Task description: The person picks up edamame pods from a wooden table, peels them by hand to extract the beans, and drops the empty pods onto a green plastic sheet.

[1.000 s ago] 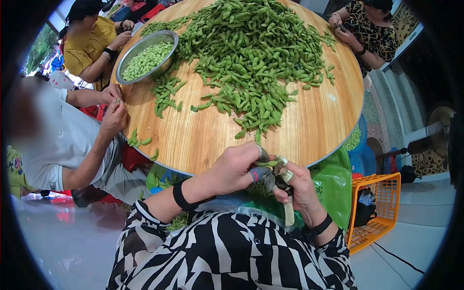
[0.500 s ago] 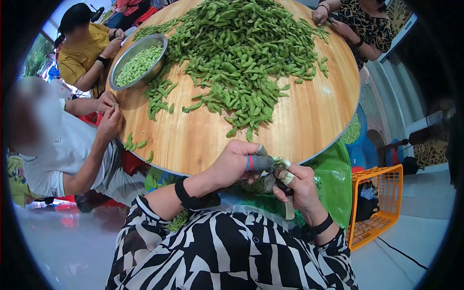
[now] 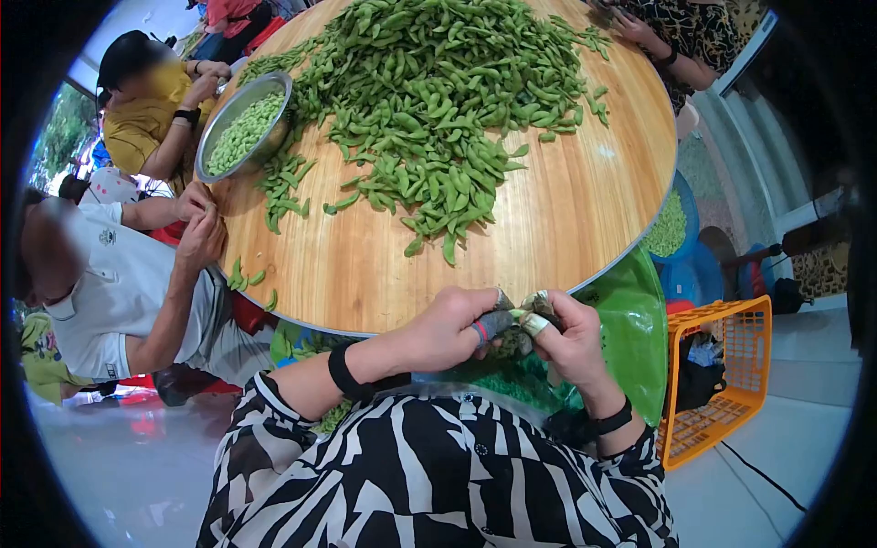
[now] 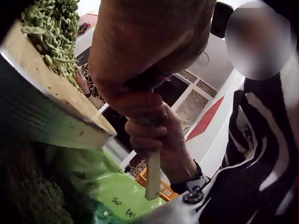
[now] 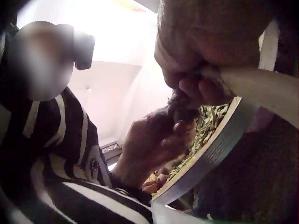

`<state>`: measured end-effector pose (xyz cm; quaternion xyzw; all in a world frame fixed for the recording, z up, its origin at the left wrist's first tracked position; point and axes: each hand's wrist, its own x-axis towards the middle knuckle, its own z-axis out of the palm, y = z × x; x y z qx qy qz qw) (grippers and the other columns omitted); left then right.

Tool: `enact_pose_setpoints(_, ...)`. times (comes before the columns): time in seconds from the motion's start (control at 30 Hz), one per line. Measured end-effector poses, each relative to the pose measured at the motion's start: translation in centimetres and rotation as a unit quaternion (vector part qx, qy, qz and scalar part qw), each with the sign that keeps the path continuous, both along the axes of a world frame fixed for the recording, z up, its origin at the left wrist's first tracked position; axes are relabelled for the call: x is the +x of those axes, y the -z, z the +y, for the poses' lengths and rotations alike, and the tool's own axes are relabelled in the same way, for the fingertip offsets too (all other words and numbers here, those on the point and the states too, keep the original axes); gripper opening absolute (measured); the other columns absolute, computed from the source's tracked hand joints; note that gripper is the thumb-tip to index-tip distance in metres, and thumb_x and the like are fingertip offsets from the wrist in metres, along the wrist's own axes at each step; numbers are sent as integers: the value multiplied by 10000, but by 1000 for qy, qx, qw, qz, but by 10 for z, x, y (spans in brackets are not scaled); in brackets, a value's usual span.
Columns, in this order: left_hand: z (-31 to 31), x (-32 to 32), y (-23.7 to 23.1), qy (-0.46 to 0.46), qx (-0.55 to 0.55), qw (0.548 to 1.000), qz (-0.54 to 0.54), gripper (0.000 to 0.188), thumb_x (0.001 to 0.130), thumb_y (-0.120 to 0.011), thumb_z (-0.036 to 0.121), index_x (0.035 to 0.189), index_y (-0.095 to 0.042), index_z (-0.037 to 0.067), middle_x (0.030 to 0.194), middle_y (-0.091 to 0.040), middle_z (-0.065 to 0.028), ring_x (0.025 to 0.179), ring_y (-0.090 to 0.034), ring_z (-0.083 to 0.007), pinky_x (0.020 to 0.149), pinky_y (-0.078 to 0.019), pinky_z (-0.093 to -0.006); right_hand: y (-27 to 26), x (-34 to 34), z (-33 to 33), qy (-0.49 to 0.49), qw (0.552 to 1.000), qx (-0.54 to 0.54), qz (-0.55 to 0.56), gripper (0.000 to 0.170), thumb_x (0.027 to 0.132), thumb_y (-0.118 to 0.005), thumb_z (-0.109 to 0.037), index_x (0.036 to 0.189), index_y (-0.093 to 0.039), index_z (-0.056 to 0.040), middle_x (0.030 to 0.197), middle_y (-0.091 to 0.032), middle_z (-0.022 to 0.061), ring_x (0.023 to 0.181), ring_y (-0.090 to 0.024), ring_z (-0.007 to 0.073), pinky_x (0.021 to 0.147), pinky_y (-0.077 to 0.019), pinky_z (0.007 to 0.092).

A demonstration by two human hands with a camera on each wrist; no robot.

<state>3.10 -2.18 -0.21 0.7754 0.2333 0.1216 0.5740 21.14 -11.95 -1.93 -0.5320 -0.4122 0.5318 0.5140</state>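
Observation:
Above the table's near edge, my left hand [image 3: 448,327] and right hand [image 3: 573,340] meet at the fingertips. Between them is a green bean pod [image 3: 519,315], pinched from both sides and mostly covered by the fingers. Grey covers wrap the left thumb and forefinger; pale, stained wraps are on the right hand's digits. In its curled lower fingers the right hand also grips a tool with a pale handle [image 4: 153,179], which sticks out below the fist; its working end is hidden. A large heap of bean pods [image 3: 438,91] lies on the round wooden table [image 3: 585,228].
A metal bowl [image 3: 283,114] of shelled beans stands at the table's left. A green plastic sheet [image 3: 630,320] hangs below the near edge. On the right are an orange crate [image 3: 754,365] and a blue basin [image 3: 681,224] with beans. Other people sit around the table.
The head view has shifted, so the table and heap appear further left. My fingertips have come together at the pod, and the right hand has turned so the handle mostly disappears from the head view.

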Motion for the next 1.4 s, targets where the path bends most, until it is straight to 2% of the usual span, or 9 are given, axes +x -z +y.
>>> enact_pose_setpoints(0.07, 2, 1, -12, 9, -178, 983, 50, 128, 931, -457, 49, 945, -576, 3, 736, -618, -38, 597, -585, -109, 533, -465, -243, 1, 4, -1, -17, 1000, 5, -6, 71, 874, -574, -57, 917, -595, -4, 647, -535, -33, 497, -442, 26, 438, -336, 186)
enact_pose_setpoints(0.4, 6, -1, 1, 111, -403, 909, 2, 141, 947, -459, 44, 1001, -567, -28, 797, -654, -82, 638, -655, -127, 559, -516, -216, 9, 24, -3, -112, 987, -49, 104, 96, 813, -595, -50, 890, -605, 8, 629, -539, -16, 466, -447, 27, 423, -343, 184)
enact_pose_setpoints(0.6, -4, 4, 0, 76, -240, 965, 69, 131, 915, -480, 37, 999, -572, -5, 747, -651, -89, 644, -659, -151, 573, -520, -296, 1, 17, -3, -105, 991, -63, 49, 87, 779, -601, -51, 843, -587, 6, 631, -537, -18, 522, -491, 42, 472, -385, 203)
enact_pose_setpoints(0.67, -5, 1, 12, 104, 10, 994, 25, 118, 808, -514, 7, 921, -546, -5, 726, -611, -203, 616, -596, -370, 569, -476, -400, 1, 13, -5, -96, 994, -44, 34, 85, 774, -606, -51, 833, -582, 5, 630, -534, -23, 545, -503, 47, 492, -398, 210)
enact_pose_setpoints(0.77, -6, 1, 5, 98, 104, 990, 16, 140, 755, -549, 19, 884, -515, -23, 713, -548, -266, 674, -525, -465, 583, -446, -445, 9, 10, -7, -98, 995, -27, -10, 84, 780, -610, -51, 837, -584, 5, 635, -532, -30, 580, -519, 52, 524, -411, 220)
enact_pose_setpoints(0.9, -6, -4, 12, 85, 159, 983, 44, 179, 755, -561, -8, 933, -539, -15, 718, -589, -232, 671, -589, -402, 600, -474, -392, 4, 9, -9, -89, 995, -37, -21, 76, 804, -594, -48, 855, -592, 9, 650, -550, -20, 538, -490, 35, 483, -378, 206)
enact_pose_setpoints(1.0, -8, -10, 7, -36, -118, 992, -6, 278, 851, -583, -27, 1128, -568, -17, 968, -652, -76, 854, -618, -115, 743, -517, -272, 7, 8, -9, -61, 992, -87, 64, 88, 833, -560, -49, 880, -597, 15, 664, -562, -2, 499, -463, 34, 439, -347, 194)
enact_pose_setpoints(1.33, -11, -18, 20, -31, -149, 980, -131, 326, 805, -666, -11, 1123, -592, -7, 948, -626, -61, 857, -600, -106, 711, -489, -242, 1, -9, -4, -23, 948, -155, 275, 150, 871, -449, -35, 954, -563, 18, 664, -547, 56, 447, -431, 70, 370, -327, 197)
enact_pose_setpoints(1.4, -4, -19, 26, -21, 48, 983, -174, 290, 771, -705, 5, 1050, -628, -2, 937, -603, -73, 825, -582, -134, 683, -470, -252, 2, -11, -3, -35, 950, -155, 269, 150, 872, -447, -34, 957, -558, 20, 666, -546, 61, 446, -432, 73, 368, -333, 200)
